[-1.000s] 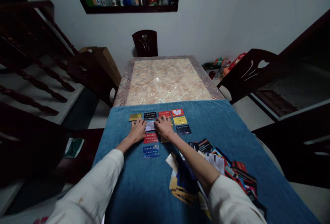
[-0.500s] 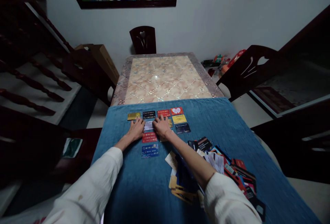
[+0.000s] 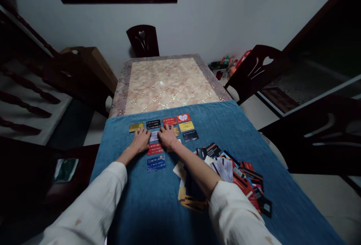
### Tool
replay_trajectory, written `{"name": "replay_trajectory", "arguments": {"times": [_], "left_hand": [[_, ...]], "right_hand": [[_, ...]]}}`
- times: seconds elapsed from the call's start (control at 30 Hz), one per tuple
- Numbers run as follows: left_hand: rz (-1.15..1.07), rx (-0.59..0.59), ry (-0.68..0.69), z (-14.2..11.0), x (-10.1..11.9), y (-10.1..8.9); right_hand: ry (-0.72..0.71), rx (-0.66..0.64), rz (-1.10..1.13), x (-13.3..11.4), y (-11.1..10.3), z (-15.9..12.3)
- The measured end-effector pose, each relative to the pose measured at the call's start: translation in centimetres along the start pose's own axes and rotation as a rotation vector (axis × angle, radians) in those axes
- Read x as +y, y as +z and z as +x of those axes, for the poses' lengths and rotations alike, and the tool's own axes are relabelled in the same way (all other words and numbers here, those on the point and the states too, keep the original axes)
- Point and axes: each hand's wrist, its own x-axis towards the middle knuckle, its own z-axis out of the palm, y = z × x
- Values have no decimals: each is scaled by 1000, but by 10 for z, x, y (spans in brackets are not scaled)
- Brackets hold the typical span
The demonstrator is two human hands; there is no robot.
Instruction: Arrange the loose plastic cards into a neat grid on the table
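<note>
Left hand [image 3: 141, 141] and right hand [image 3: 167, 136] bracket the pale card [image 3: 153, 136], fingers at its two ends; from my feed I can't tell whether they pinch it. Beyond that grip lies a black card [image 3: 153, 124], nearer than it a red card [image 3: 155, 148] and a blue card [image 3: 156, 164], all printed with characters too small for me to read.
</note>
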Motion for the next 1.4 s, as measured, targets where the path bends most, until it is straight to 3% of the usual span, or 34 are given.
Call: {"name": "replay_trajectory", "arguments": {"times": [0.3, 0.47, 0.63, 0.8, 1.0, 1.23, 1.4], "left_hand": [[28, -57, -16, 3, 4, -8], [20, 9, 14, -3, 9, -16], [0, 112, 59, -6, 28, -27], [-108, 227, 147, -9, 60, -33], [-105, 325, 377, -22, 110, -27], [-171, 313, 640, -50, 179, -12], [-156, 226, 801, -66, 214, 0]], "right_hand": [[-8, 11, -32, 11, -13, -14], [-19, 85, -24, 41, -24, -47], [12, 158, -24, 73, -20, -92], [59, 232, -38, 91, -12, -143], [116, 302, -41, 99, 1, -208], [158, 434, -19, 91, 22, -277], [240, 448, 28, 71, 35, -316]]}}
